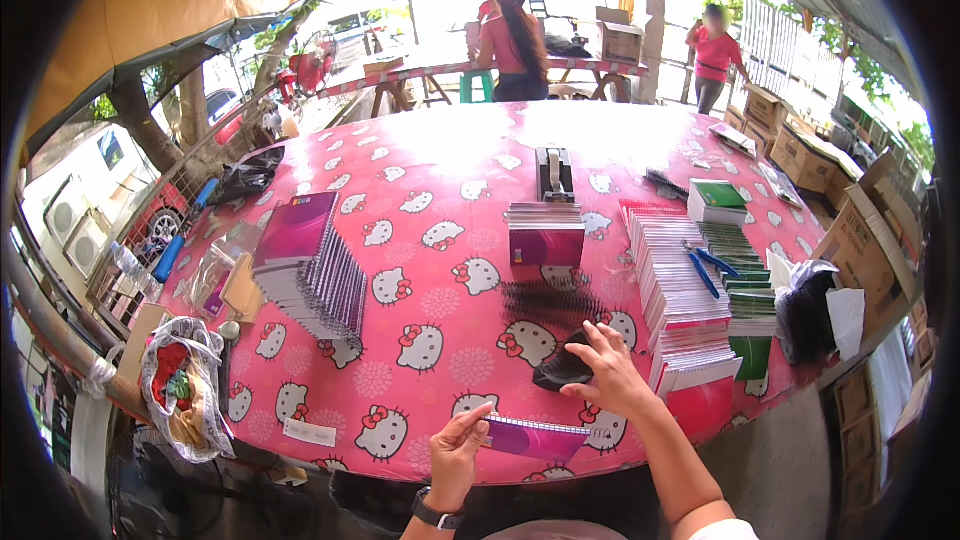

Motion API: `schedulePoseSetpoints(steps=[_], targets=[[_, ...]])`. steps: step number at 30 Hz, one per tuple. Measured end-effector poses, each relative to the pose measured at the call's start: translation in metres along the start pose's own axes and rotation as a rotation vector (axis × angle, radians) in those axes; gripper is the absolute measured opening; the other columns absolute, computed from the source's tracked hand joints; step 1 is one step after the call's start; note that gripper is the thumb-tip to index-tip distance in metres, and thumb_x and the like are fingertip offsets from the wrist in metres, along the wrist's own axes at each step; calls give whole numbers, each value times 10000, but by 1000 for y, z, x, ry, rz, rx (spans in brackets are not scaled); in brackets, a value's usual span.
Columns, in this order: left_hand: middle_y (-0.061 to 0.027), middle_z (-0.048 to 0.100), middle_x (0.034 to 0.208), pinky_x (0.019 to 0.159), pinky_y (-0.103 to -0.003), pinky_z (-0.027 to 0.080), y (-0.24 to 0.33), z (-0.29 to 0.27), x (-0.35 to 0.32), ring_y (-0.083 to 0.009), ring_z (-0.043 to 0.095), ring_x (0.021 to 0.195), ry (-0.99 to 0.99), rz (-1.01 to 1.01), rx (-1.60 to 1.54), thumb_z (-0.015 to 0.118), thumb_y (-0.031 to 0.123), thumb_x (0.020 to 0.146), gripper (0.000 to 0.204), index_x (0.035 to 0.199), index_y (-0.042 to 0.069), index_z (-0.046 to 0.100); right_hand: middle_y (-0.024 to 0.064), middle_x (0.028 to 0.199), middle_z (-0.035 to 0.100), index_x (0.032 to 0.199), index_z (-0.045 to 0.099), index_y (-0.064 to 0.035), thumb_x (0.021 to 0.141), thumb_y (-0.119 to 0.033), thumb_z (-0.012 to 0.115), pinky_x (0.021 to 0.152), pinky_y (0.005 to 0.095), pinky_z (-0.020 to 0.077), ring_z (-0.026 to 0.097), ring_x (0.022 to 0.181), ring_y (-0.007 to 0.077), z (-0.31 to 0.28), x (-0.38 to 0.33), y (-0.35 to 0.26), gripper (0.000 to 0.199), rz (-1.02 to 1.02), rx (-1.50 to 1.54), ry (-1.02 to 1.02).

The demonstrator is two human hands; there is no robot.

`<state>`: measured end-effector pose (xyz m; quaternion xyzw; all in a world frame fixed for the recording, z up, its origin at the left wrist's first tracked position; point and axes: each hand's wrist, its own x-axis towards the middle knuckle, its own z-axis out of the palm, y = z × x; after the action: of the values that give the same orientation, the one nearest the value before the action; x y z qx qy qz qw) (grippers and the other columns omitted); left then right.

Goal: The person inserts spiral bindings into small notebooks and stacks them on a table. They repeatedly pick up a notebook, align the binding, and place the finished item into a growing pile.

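Note:
A small purple notebook point(535, 440) lies near the table's front edge, with a row of punched holes and wire loops along its upper edge. My left hand point(457, 450), a watch on its wrist, pinches the notebook's left end. To the right, my right hand point(610, 370) reaches over a dark rounded object point(562, 368), its fingers spread; whether they touch it is hard to tell. Just beyond lies a blurred heap of black spiral binding coils point(550, 302). Farther off stands a row of purple-covered notebooks point(546, 243), with a black tape dispenser point(555, 176) behind it.
A tall stack of spiral notebooks point(312, 265) stands at left. On the right are rows of red notebooks point(680, 300) and green notebooks point(750, 300), with blue-handled pliers point(706, 268) on top. A bag of scraps point(187, 390) hangs at the left edge. Cardboard boxes point(870, 250) and people are beyond.

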<state>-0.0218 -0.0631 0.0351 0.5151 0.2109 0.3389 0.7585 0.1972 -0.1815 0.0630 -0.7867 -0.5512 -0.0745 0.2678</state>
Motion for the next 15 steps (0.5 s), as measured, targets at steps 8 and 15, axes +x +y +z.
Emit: schedulePoseSetpoints(steps=[8, 15], targets=[[-38, 655, 939, 723, -196, 476, 22, 30, 11, -78, 593, 832, -157, 195, 164, 631, -61, 840, 220, 1049, -9, 677, 100, 891, 598, 989, 608, -26, 792, -83, 716, 629, 293, 509, 618, 753, 213, -14, -10, -81, 232, -1, 701, 95], [-76, 688, 899, 743, -227, 504, 25, 20, 11, -112, 629, 832, -126, 228, 127, 656, -79, 802, 155, 933, -3, 686, 72, 787, 571, 928, 601, -20, 798, -107, 730, 560, 271, 481, 593, 656, 170, -9, -5, -95, 202, -5, 780, 110]])
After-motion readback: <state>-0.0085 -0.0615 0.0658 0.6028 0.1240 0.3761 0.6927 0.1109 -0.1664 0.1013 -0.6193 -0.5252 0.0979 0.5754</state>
